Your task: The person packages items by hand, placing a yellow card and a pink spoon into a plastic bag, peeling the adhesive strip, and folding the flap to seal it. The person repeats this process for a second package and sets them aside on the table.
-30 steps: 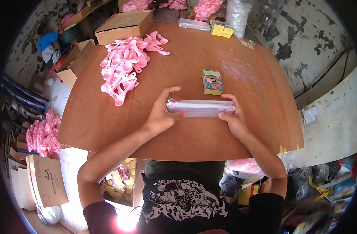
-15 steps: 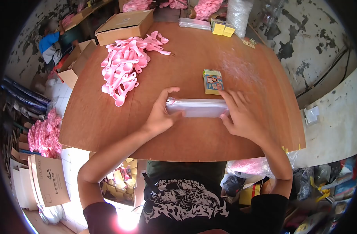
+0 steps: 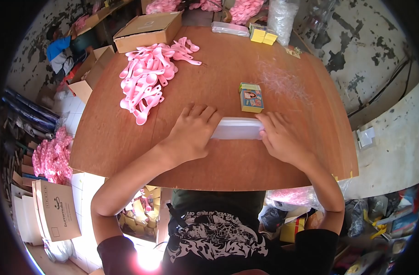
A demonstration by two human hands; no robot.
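Note:
A stack of clear plastic bags [image 3: 238,129] lies flat near the front of the wooden table [image 3: 209,172], between my two hands. My left hand [image 3: 194,131] is closed over its left end, knuckles up, covering that end. At the right end my right hand [image 3: 281,136] grips the stack, fingers on the far edge and thumb on the near side. Just beyond the bags stands a small yellow and blue box of cards [image 3: 251,97] with a picture on top. A pile of pink plastic measuring spoons [image 3: 147,75] lies farther off to the left.
At the back are a cardboard box [image 3: 147,32], a flat clear pack [image 3: 230,29], yellow boxes [image 3: 263,34] and a large clear bag roll [image 3: 281,20]. Thin plastic strips [image 3: 287,82] lie at right. A person in blue [image 3: 59,50] is at the far left.
My left hand has gone from an open grip at the left end, thumb and fingers apart, to closing over it, further right. My right hand has barely moved.

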